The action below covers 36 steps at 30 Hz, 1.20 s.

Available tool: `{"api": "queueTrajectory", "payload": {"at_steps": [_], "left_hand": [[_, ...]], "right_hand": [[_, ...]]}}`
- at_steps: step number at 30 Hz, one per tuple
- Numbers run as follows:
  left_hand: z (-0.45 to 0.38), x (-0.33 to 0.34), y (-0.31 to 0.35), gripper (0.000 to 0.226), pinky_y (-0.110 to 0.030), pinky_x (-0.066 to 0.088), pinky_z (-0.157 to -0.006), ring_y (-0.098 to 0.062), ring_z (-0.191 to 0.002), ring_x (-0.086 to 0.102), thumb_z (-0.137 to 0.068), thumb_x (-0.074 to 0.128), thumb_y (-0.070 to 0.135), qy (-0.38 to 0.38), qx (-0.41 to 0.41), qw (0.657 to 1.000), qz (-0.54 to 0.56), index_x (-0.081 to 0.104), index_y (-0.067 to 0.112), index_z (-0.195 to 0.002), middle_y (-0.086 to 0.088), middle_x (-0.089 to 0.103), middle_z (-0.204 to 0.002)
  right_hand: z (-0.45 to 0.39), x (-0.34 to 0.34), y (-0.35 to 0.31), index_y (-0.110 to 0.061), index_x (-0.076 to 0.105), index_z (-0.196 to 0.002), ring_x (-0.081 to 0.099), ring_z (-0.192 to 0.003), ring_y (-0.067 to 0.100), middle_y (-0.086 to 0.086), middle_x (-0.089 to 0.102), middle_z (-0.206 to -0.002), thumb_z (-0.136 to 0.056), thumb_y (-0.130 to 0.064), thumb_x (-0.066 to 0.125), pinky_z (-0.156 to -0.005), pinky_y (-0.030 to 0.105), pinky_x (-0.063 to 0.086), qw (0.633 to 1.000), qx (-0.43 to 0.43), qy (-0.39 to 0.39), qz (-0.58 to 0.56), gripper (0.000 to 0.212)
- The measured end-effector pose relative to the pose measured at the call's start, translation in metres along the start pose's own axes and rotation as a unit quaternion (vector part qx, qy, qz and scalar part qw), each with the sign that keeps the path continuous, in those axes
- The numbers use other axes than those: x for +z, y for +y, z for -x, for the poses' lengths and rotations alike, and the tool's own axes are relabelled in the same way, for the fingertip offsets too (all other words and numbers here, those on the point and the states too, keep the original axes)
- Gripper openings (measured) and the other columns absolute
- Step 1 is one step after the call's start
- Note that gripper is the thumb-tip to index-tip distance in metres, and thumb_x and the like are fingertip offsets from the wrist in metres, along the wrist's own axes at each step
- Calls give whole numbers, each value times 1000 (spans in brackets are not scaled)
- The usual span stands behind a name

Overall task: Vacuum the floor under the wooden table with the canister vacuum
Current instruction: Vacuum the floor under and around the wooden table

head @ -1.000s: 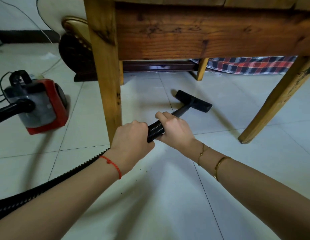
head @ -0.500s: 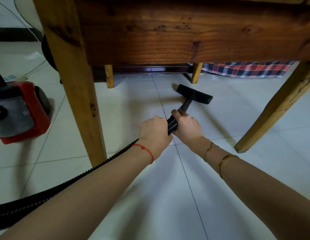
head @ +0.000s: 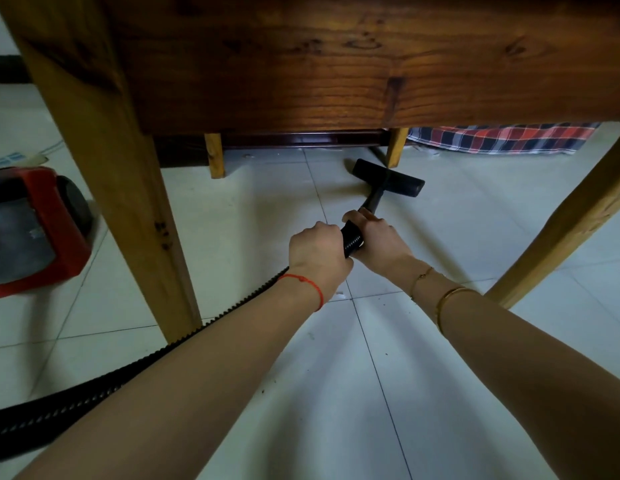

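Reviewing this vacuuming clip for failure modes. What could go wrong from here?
1. The nozzle sits close to the far table leg; pushing further may knock it.
2. The hose runs past the near table leg and could snag there.
3. Both the left hand and right hand grip the hose, so a hard pull might drag the vacuum.

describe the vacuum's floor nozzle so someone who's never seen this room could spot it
Look under the wooden table, on the white tiled floor. Near the far right leg lies the floor nozzle: a flat black bar on a short tube, the only black T-shaped piece there.
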<state>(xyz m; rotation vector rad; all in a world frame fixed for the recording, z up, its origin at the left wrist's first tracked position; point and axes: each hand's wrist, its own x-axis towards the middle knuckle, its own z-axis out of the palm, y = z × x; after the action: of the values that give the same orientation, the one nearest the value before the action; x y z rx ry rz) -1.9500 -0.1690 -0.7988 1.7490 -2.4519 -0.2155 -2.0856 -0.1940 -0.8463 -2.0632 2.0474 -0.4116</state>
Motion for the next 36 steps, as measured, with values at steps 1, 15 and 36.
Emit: {"api": "queueTrajectory", "payload": {"at_steps": [1,15,36], "left_hand": [[5,-1,-4,19,-27,38,-62,-20,-69,47,-86,56,25,3,-1,1000,-1,58,14,-101,-1,45,-81],[130,-46,-80,14,-27,34,-56,-22,-64,47,-85,54,32,28,-40,998,-28,52,18,-87,1,43,-71],[217,-54,-119,23,-27,35,-56,-19,-61,46,-88,53,39,21,-82,992,-95,55,17,-96,4,40,-67]], "right_hand": [[2,1,-5,-22,46,-125,59,-100,38,9,48,-129,-83,-20,66,-88,43,51,1000,-9,-2,2,47],[73,-10,-120,-13,55,-99,56,-88,23,4,60,-95,-82,-34,68,-66,29,37,963,-254,-12,92,30],[118,24,-181,-16,55,-106,57,-99,23,3,62,-104,-81,-34,69,-75,39,55,935,-333,17,120,34]]}}
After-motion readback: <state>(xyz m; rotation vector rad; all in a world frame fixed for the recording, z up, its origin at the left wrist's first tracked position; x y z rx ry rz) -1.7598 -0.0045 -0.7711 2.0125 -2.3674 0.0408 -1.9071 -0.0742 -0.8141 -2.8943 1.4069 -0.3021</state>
